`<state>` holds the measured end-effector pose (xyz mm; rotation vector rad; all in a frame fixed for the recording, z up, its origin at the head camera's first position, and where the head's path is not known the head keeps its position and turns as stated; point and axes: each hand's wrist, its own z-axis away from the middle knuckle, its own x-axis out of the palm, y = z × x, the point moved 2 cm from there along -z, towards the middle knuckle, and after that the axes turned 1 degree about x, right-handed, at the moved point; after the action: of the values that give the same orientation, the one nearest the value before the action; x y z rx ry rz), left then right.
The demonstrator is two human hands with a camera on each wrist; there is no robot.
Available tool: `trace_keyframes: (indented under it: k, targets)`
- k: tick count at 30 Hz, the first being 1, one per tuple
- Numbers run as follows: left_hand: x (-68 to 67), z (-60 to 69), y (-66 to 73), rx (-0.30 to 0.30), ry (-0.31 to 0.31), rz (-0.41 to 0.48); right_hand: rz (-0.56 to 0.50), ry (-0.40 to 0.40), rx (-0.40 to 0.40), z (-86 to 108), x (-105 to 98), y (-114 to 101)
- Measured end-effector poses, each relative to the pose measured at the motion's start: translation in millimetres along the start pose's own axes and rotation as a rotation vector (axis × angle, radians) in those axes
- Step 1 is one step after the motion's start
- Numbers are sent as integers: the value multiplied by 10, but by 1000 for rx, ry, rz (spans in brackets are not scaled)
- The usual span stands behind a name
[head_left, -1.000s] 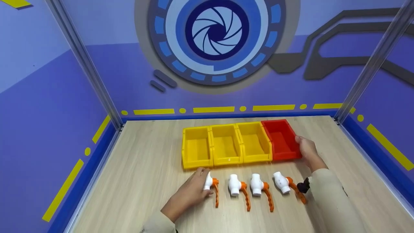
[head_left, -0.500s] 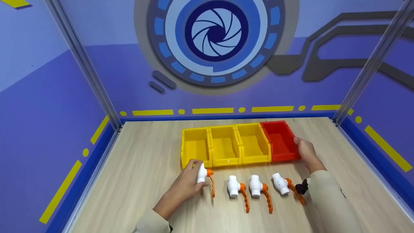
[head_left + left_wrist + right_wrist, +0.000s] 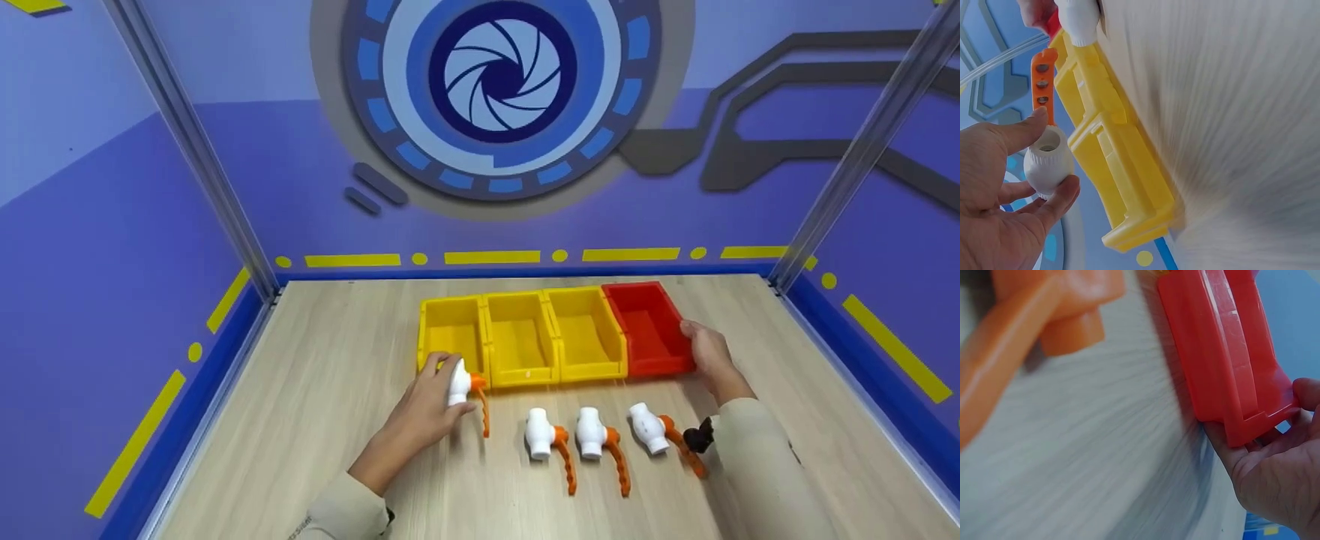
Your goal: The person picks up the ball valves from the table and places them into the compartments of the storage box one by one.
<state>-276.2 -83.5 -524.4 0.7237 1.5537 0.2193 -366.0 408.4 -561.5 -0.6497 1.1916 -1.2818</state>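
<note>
My left hand (image 3: 426, 405) grips a white ball valve (image 3: 1050, 160) with an orange lever handle (image 3: 1043, 84), thumb on one side and fingers on the other. It is raised at the front edge of the leftmost yellow bin (image 3: 454, 322). At the right end of the row, my right hand (image 3: 712, 356) holds the side of the red bin (image 3: 1207, 354), thumb at the rim and fingers beneath in the right wrist view. Three more white valves, a left one (image 3: 538, 435), a middle one (image 3: 590, 433) and a right one (image 3: 648, 429), lie on the table in front of the bins.
Two more yellow bins, one (image 3: 523, 337) beside the other (image 3: 587, 334), stand between the leftmost bin and the red one. The wooden table (image 3: 337, 337) is enclosed by a printed back wall (image 3: 255, 172) and side walls with metal corner posts.
My left hand has lifted the leftmost valve off the table and carried it forward and slightly left to the leftmost yellow bin. My right hand stays on the red bin.
</note>
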Motion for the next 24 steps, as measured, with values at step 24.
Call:
trace_keyframes:
  k: [24]
  targets:
    - [-76,-526,-163,-21,59,73,-45,-31,20,-13,-10,-7]
